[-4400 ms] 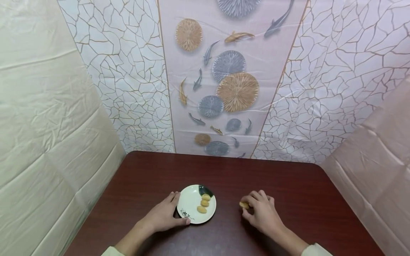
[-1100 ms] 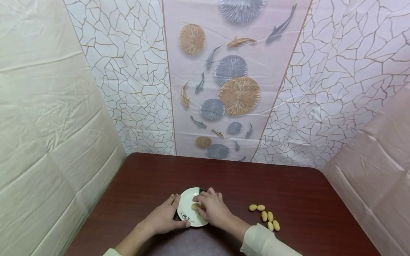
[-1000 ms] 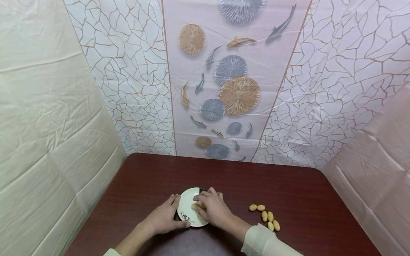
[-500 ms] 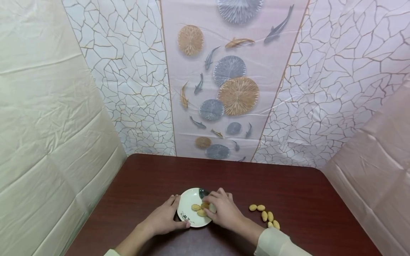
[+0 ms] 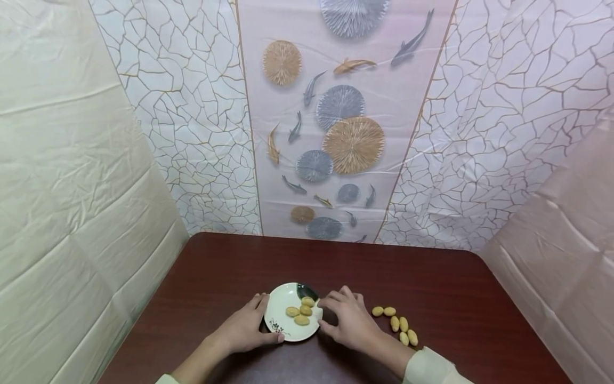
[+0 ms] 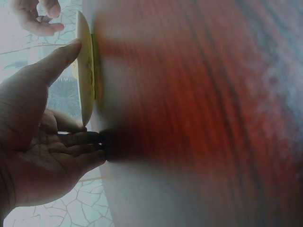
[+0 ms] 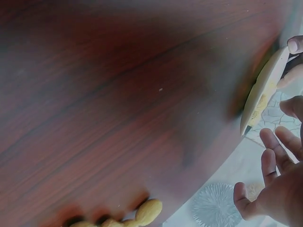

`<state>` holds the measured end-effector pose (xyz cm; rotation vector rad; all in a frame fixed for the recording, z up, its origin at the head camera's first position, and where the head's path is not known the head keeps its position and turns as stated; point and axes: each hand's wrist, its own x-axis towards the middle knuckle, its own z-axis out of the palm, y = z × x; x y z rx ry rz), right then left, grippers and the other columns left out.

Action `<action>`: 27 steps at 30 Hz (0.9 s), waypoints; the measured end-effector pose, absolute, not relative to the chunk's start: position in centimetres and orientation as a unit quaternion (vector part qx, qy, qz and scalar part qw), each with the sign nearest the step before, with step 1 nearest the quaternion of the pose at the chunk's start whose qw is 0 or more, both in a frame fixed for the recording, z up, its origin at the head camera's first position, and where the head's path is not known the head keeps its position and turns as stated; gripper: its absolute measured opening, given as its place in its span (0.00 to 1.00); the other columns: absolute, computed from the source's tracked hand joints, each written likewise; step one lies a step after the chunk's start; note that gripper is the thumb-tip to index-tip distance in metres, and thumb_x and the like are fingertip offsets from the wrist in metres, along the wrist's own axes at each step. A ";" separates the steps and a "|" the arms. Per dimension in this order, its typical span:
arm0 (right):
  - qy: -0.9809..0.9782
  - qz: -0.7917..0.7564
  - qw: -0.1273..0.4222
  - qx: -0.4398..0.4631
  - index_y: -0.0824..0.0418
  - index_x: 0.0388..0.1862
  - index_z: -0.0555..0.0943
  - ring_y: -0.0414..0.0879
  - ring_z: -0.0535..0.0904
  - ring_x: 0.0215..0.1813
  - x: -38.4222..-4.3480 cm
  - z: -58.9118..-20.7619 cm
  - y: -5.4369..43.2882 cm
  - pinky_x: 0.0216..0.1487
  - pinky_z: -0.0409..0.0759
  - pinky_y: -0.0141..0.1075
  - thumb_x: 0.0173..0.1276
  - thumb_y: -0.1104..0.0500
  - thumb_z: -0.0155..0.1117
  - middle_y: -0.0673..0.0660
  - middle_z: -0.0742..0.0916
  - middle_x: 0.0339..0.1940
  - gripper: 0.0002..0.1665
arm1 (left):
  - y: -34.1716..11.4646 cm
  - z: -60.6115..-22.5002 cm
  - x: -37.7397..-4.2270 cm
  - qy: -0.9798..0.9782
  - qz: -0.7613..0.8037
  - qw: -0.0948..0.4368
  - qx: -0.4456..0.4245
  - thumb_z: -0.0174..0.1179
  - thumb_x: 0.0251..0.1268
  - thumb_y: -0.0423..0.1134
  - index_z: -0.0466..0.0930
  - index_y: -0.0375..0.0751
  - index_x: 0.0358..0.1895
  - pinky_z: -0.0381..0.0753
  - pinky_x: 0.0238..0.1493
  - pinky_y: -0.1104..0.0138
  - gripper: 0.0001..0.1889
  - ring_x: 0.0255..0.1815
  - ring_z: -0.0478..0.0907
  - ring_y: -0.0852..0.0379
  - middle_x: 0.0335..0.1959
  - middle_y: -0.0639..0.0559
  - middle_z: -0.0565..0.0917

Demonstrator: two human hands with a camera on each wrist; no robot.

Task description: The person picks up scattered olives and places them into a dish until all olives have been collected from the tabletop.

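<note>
A small white plate (image 5: 280, 319) with a dark green patch at its rim stands on the table. Several small yellow oval pieces (image 5: 301, 320) lie together on it, right of its middle; their exact kind is unclear. My left hand (image 5: 243, 326) rests at the plate's left side. Its straight thumb (image 6: 61, 59) touches the near rim, and its outstretched fingers reach the table by the far rim. My right hand (image 5: 352, 322) hovers at the plate's right edge, fingers loosely bent and apart, holding nothing. In the right wrist view the plate (image 7: 265, 90) is seen nearly edge-on.
More yellow oval pieces (image 5: 404, 323) lie in a loose bent row on the dark red-brown table (image 5: 230, 266), right of my right hand. Patterned cloth (image 5: 316, 133) hangs behind the table's far edge, and plain cloth (image 5: 72, 213) covers both sides.
My right hand has brought a yellow oval piece from the table to the plate, let go of it there and drawn back rightward. My left hand has stayed at the plate.
</note>
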<state>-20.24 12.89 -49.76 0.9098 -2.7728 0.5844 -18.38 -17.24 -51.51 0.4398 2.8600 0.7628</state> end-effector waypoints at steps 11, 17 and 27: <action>-0.931 0.175 0.112 0.301 0.52 0.52 0.91 0.40 0.71 0.46 -19.3 -49.6 14.8 0.47 0.71 0.47 0.66 0.52 0.84 0.48 0.91 0.47 0.17 | -17.3 -51.3 -18.4 0.952 0.254 0.081 0.147 0.77 0.60 0.70 0.59 0.26 0.86 0.75 0.78 0.36 0.65 0.86 0.66 0.29 0.86 0.26 0.64; -0.931 0.173 0.132 0.294 0.50 0.51 0.92 0.38 0.71 0.46 -19.0 -50.1 15.7 0.46 0.68 0.43 0.64 0.52 0.85 0.45 0.91 0.47 0.18 | -17.4 -51.2 -18.3 0.952 0.254 0.085 0.146 0.77 0.60 0.71 0.58 0.26 0.86 0.75 0.78 0.36 0.65 0.86 0.66 0.29 0.86 0.26 0.64; -0.937 0.166 0.139 0.274 0.49 0.50 0.92 0.38 0.72 0.46 -18.7 -50.1 17.4 0.46 0.68 0.44 0.64 0.51 0.86 0.43 0.90 0.47 0.17 | -17.4 -51.3 -18.4 0.953 0.251 0.080 0.148 0.76 0.60 0.70 0.59 0.25 0.86 0.76 0.78 0.37 0.65 0.86 0.66 0.29 0.86 0.26 0.65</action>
